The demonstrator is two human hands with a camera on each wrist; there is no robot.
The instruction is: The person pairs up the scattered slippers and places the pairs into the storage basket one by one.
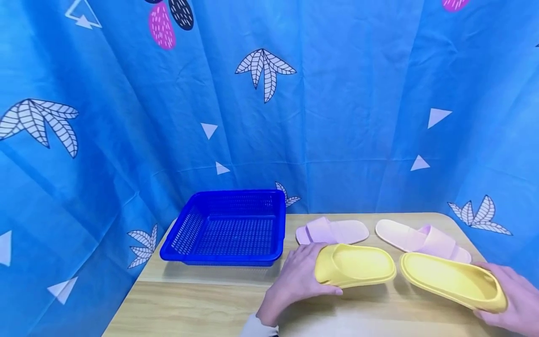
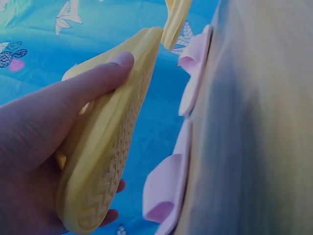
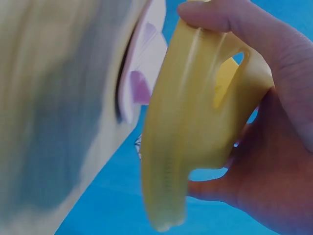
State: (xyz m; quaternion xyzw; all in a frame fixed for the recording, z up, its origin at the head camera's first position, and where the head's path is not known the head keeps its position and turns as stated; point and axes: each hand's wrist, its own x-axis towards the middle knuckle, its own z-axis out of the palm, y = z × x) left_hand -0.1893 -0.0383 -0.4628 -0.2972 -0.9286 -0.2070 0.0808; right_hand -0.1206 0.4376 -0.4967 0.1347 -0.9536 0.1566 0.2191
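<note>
My left hand (image 1: 301,274) grips a yellow slipper (image 1: 362,264) by its toe end, heel pointing right. The left wrist view shows the thumb along the side of this slipper (image 2: 105,147) and its zigzag-patterned sole. A second yellow slipper (image 1: 450,279) is held by the toe in my right hand (image 1: 515,297), its heel toward the first one. Both are raised above the table, their heels close together. Just behind them a pink slipper (image 1: 345,231) lies on the left and another pink slipper (image 1: 400,234) on the right, partly covered by the yellow one.
A blue plastic basket (image 1: 278,224) with mesh walls stands at the back left of the wooden table (image 1: 189,304). A blue patterned curtain (image 1: 349,117) hangs behind the table and along its sides.
</note>
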